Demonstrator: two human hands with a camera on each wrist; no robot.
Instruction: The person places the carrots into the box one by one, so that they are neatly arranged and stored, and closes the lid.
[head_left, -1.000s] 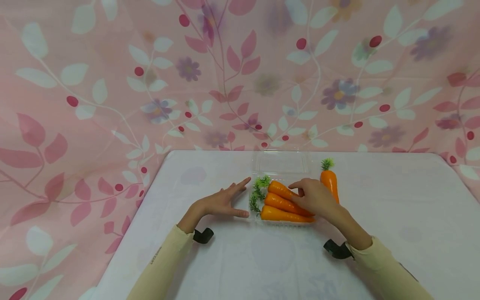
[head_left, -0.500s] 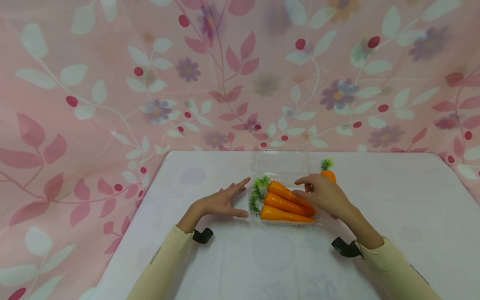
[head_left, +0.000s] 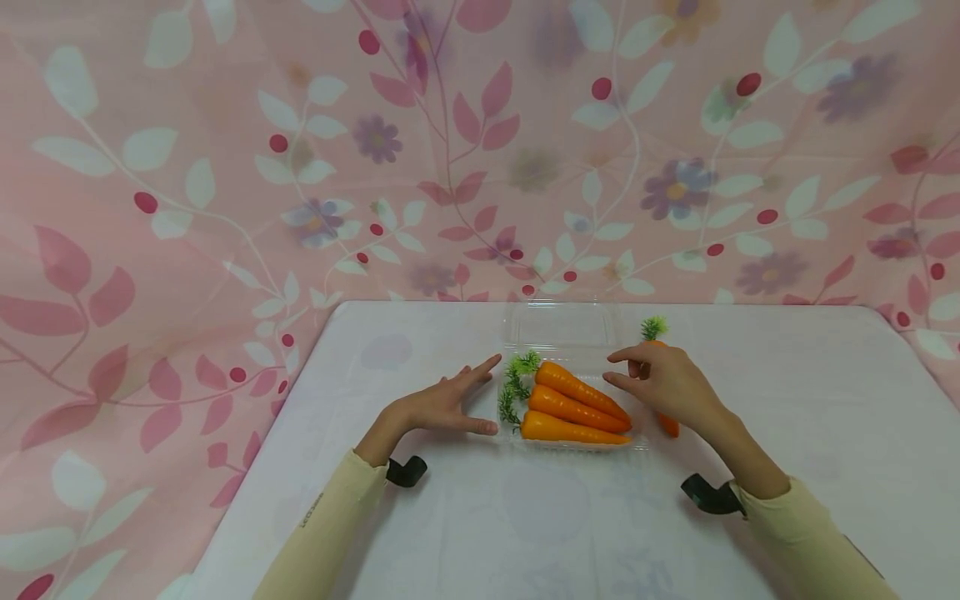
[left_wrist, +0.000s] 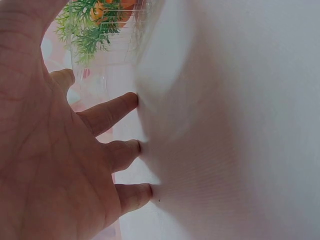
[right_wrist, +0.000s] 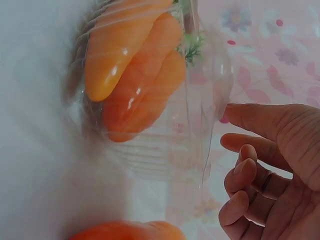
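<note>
Three orange carrots point(head_left: 573, 407) with leafy green tops point(head_left: 514, 388) lie side by side in a clear plastic container point(head_left: 573, 447) on a white counter point(head_left: 525, 517), its clear lid point(head_left: 561, 325) laid back behind; the left hand point(head_left: 442, 403), empty, fingers spread, rests just beside the tops; the right hand point(head_left: 667, 385), empty, thumb and forefinger parted, hovers near the container's right end, partly hiding a fourth carrot point(head_left: 669, 426).
</note>
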